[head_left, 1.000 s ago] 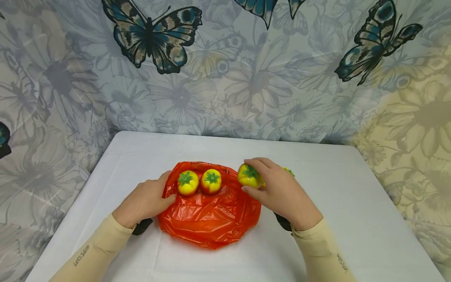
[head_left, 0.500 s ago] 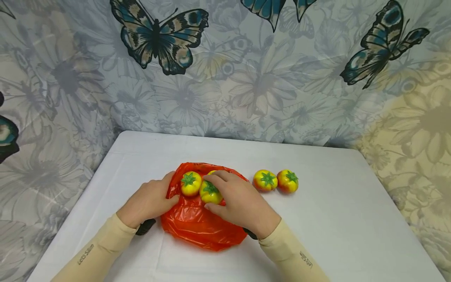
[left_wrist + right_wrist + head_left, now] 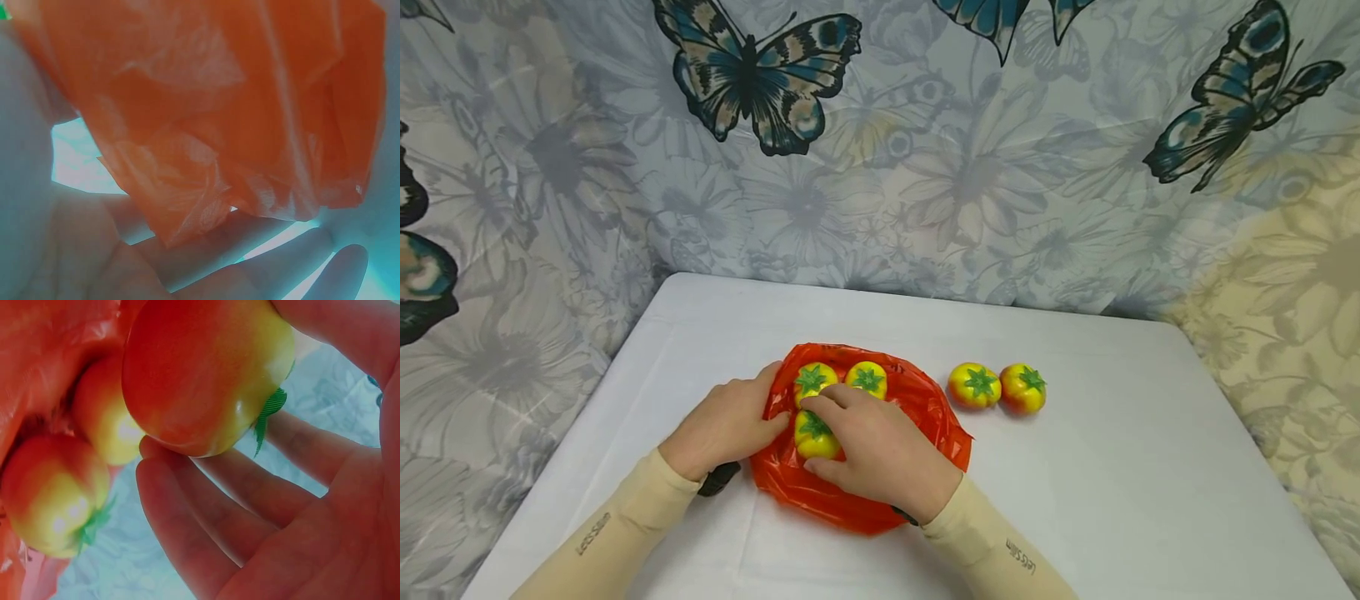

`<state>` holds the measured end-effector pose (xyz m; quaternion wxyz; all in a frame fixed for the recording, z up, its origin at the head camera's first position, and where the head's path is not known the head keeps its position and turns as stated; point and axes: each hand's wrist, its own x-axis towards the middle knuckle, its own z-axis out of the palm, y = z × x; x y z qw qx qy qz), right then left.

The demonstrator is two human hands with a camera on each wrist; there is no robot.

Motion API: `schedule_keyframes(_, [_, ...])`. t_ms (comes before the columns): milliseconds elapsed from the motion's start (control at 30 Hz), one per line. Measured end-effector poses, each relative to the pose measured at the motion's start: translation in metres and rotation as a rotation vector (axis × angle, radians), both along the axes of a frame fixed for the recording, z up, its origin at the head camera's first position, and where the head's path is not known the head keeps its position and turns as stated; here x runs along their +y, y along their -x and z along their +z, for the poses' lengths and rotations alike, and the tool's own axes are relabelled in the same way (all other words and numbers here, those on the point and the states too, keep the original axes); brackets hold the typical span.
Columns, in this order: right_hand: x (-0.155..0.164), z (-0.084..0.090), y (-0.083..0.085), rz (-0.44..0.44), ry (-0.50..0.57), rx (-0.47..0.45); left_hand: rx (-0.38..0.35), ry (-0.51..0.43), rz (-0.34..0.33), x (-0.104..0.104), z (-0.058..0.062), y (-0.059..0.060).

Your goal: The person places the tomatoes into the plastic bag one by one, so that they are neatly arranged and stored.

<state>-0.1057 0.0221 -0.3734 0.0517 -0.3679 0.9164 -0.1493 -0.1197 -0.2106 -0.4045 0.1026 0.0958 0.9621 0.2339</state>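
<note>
A red plastic bag (image 3: 936, 421) lies spread on the table, its mouth toward the back. My left hand (image 3: 730, 421) grips the bag's left side, thumb on the near side; in the left wrist view its fingers (image 3: 206, 250) run behind the thin plastic. Between thumb and fingers, my right hand (image 3: 887, 454) holds a yellow-and-red tomato (image 3: 815, 437) with a green leafy top, over the bag. Two similar tomatoes, a left one (image 3: 814, 379) and a right one (image 3: 867, 379), sit in the bag just behind it. The right wrist view shows the held tomato (image 3: 200, 375) close up.
Side by side on the white table (image 3: 1112, 467), right of the bag, lie two more tomatoes, one yellower (image 3: 974, 387) and one redder (image 3: 1023, 389). Behind the table hangs a floral cloth backdrop (image 3: 962, 183) with butterflies.
My right hand has carried its tomato leftward from beside the bag to over it, in front of the two tomatoes there. My left hand keeps its grip on the bag.
</note>
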Motion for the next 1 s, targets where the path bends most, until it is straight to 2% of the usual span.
schedule_keyframes(133, [-0.002, -0.005, -0.001, 0.009, -0.022, -0.025, -0.006, 0.003, -0.003, 0.003, 0.0, 0.001])
schedule_keyframes(333, [-0.006, -0.012, -0.002, 0.042, -0.036, 0.004, 0.01, 0.006, -0.01, 0.002, 0.0, 0.001])
schedule_keyframes(533, [-0.011, -0.016, -0.001, 0.057, -0.05, -0.008, 0.005, 0.011, -0.002, 0.0, 0.001, 0.0])
schedule_keyframes(1000, [-0.017, -0.023, -0.002, 0.065, -0.025, -0.001, 0.004, 0.011, 0.004, 0.0, 0.002, 0.0])
